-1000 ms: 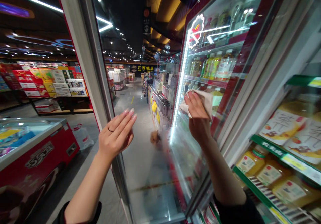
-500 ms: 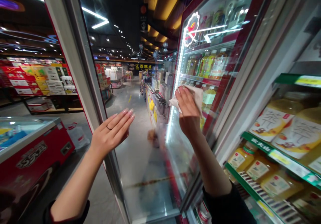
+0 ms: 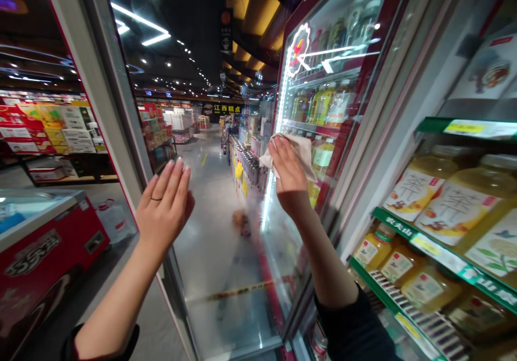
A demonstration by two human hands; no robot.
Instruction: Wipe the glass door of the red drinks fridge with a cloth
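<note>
Head view: against the transparent, metal-framed glass door (image 3: 216, 215), the right hand (image 3: 287, 164) holds a white fabric cloth (image 3: 302, 148) under flattened fingers. The left hand (image 3: 165, 202), empty with fingers extended, is near the door's left side. Wiping seems underway; continuing would call for even pressure.

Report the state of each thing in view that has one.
Left hand: fingers extended
Right hand: fingers extended over the cloth
Cloth: creased, partly spread out
Glass door: open
Light strip: lit
Ceiling light: lit
Bottles on the right-hand shelves: upright
</note>
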